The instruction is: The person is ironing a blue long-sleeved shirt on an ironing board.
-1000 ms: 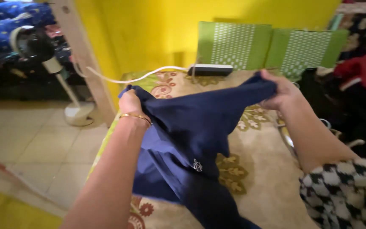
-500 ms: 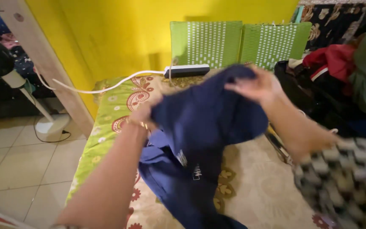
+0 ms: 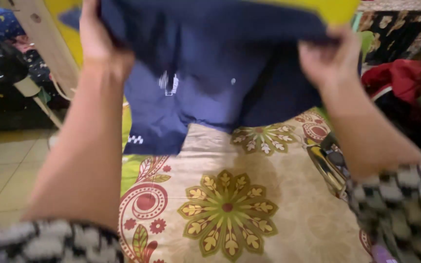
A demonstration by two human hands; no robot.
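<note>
Both arms reach up and forward, the left hand [image 3: 98, 36] and right hand [image 3: 325, 56] each clenched on the navy shirt [image 3: 205, 83], stretched above the floral mattress cover [image 3: 230, 204].

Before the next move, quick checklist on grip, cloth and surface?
1. Left hand grips the dark blue cloth garment at its top edge: ok.
2. Right hand grips the same edge: ok.
3. Garment lifted, hanging spread between the hands: ok.
4. Lower hem off the floral beige bed cover: cannot tell.
5. Cover bare under the garment: ok.
6. Dark metal object at the cover's right edge, apart from the garment: ok.
</note>
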